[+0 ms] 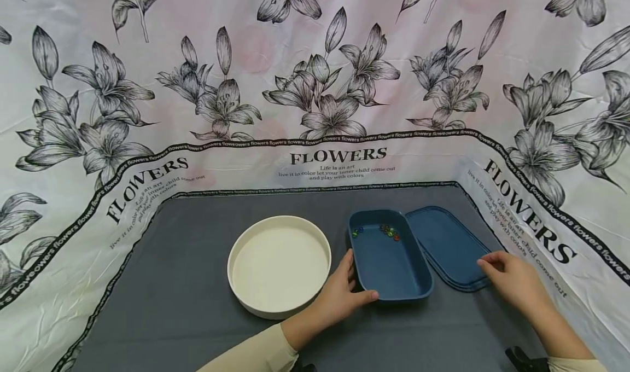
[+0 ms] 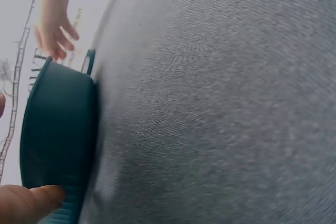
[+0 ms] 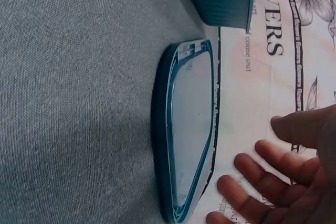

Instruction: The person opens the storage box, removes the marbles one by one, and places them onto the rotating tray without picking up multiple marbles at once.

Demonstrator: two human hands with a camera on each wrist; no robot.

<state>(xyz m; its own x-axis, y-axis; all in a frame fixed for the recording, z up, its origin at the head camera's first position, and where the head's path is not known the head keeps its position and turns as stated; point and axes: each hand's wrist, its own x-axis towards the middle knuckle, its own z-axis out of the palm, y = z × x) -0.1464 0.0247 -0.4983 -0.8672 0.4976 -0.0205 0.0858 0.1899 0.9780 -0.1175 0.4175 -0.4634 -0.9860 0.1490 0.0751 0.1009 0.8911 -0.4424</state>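
A blue rectangular container point(image 1: 394, 265) stands right of centre on the grey tabletop. Several small shiny beads point(image 1: 390, 231), in green, red, amber and blue, lie toward its far end. My left hand point(image 1: 339, 292) holds its near left corner, thumb at the near wall and fingers along the left side. The left wrist view shows the thumb point(image 2: 34, 203) against the container's ribbed wall point(image 2: 60, 124). A matching blue lid point(image 1: 450, 246) lies just right of the container. By the lid's right edge is my right hand point(image 1: 517, 279); in the right wrist view its fingers are loosely spread and grip nothing.
A round cream tray point(image 1: 278, 265) with a low rim stands left of the container, close by my left wrist. Grey cloth point(image 1: 182, 284) covers the work surface. White fabric with printed flowers and lettering point(image 1: 339, 156) borders it at the back and sides.
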